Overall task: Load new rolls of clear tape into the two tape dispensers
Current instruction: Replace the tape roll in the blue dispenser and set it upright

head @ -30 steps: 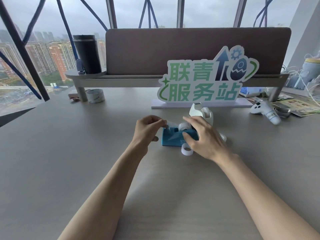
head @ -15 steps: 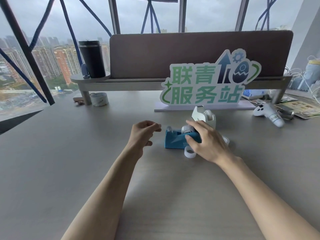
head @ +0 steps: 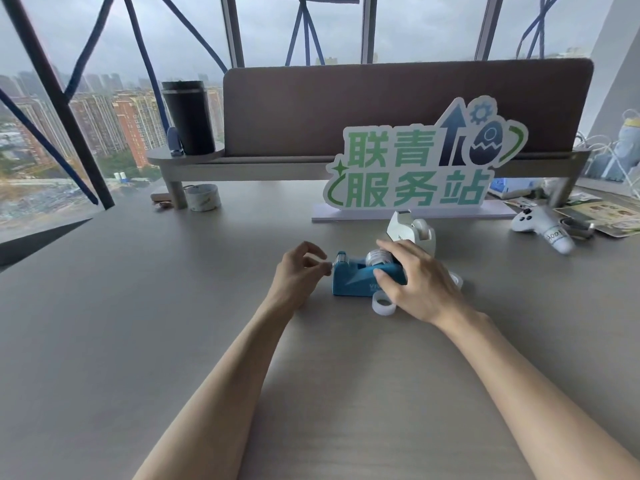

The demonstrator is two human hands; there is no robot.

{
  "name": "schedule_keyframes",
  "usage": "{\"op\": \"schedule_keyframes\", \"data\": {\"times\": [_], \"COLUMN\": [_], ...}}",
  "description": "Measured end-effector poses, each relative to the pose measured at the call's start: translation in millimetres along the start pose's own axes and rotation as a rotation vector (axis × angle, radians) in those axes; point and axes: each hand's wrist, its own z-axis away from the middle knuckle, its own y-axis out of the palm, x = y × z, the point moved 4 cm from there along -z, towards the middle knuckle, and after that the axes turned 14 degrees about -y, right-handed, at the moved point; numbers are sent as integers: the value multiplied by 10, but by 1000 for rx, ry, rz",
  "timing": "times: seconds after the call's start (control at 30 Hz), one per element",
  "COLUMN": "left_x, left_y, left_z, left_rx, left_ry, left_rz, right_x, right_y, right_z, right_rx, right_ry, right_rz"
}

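Head view, looking down over a grey worktop (head: 138, 341).

Right hand (head: 417, 284) spread over the rear half of the blue tape dispenser (head: 356, 280), fingers (head: 391, 249) arched across the top and thumb pressed on the near side wall; clamped on the dispenser body, steadying it flat on the worktop. Left hand (head: 299, 273) curled at the cutter end of the same dispenser, thumb and forefinger pinched together just at the blade post; likely nipping the free end of the clear tape, though too thin and clear to make out for certain. Other left fingers loosely bent, not touching the worktop.

Seated in the cradle of the blue dispenser: a roll of clear tape (head: 377, 258), only its top showing between the right fingers. Lying flat on the worktop, touching the near edge of the dispenser and just under the right hand: a loose clear tape roll (head: 382, 303). Peeking out beyond the right hand on its far side: another clear ring (head: 456, 279), mostly hidden.

Just behind the blue one: a white tape dispenser (head: 412, 232), upright, with a pale round hub in its cradle; impossible to tell whether tape sits on it.

Both forearms bare, reaching forward from the lower edge and converging on the blue dispenser, wrists low near the worktop.

Farther back: a green-lettered sign (head: 415, 168), a dark tumbler (head: 188, 116) on a shelf, a wide tape roll (head: 203, 197) beneath it, a white game controller (head: 540, 226) at right.
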Motion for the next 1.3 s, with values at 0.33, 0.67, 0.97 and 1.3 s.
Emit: {"op": "schedule_keyframes", "data": {"times": [0.33, 0.67, 0.97, 1.3], "left_x": [-13, 14, -22, 25], "left_y": [60, 42, 17, -26], "left_z": [11, 84, 80, 111], "left_rx": [-32, -135, 77, -308], "left_ry": [74, 138, 176, 222], "left_rz": [-146, -570, -764, -700], "right_x": [-1, -17, -135, -105], "right_y": [11, -6, -18, 86], "right_z": [-8, -9, 10, 0], "right_rx": [-1, 23, 129, 65], "right_ry": [5, 28, 134, 240], "right_rz": [-11, -57, -198, -365]}}
